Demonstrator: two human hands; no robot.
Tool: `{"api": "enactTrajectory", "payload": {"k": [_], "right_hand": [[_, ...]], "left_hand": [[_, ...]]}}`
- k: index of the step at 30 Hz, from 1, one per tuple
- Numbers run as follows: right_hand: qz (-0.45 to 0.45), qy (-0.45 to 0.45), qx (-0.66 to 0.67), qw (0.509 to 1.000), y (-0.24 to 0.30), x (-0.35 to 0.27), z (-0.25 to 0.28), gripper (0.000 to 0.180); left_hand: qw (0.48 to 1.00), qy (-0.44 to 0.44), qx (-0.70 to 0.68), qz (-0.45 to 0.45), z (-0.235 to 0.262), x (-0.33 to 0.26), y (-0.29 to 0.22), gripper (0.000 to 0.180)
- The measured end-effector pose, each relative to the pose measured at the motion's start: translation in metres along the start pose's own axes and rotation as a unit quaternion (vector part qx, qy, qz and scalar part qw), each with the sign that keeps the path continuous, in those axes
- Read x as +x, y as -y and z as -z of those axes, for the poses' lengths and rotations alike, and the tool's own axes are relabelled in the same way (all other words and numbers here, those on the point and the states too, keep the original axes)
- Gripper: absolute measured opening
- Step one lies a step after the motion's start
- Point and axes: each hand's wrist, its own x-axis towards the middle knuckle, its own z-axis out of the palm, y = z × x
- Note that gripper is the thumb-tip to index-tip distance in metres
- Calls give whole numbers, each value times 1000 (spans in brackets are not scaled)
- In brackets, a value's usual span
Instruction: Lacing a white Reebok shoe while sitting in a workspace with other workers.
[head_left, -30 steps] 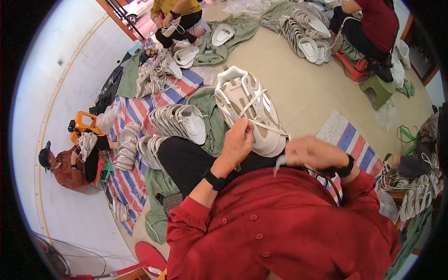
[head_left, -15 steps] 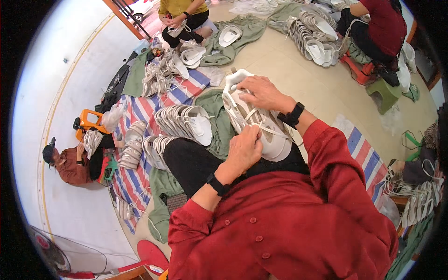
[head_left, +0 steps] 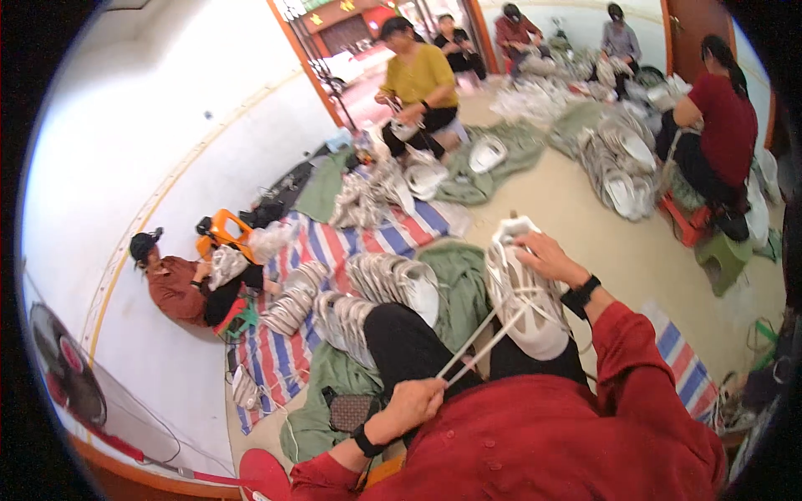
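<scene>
"Across the pale floor [head_left: 518,175], what lies to the left?"

"Striped sheeting [head_left: 276,355] in red, white and blue, with rows of light-coloured shoes [head_left: 380,280] packed close and green cloth [head_left: 468,280] beside them; on the far side, someone in yellow [head_left: 424,73] sits near the doorway [head_left: 306,63]"

"And the clear bag [head_left: 271,240]?"

"Just right of the orange stool [head_left: 220,222], far left; I cannot tell its contents"

"The hands?"

"The left hand [head_left: 416,402] is closed on the pale laces [head_left: 494,341], stretched taut towards the near left; the right hand [head_left: 547,257] curls over the far end of the laced shoe [head_left: 539,334], holding it on the right thigh [head_left: 522,365], toe nearest the body"
</scene>
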Motion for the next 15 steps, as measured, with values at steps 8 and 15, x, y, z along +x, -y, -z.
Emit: {"api": "enactTrajectory", "payload": {"k": [8, 15], "right_hand": [[-27, 32, -27, 999, 4, 11, -7, 39], [-98, 94, -6, 991, 15, 15, 10, 42]], "left_hand": [[996, 68, 46, -18, 30, -11, -17, 20], [995, 79, 41, -55, 51, -38, -22, 18]]}}
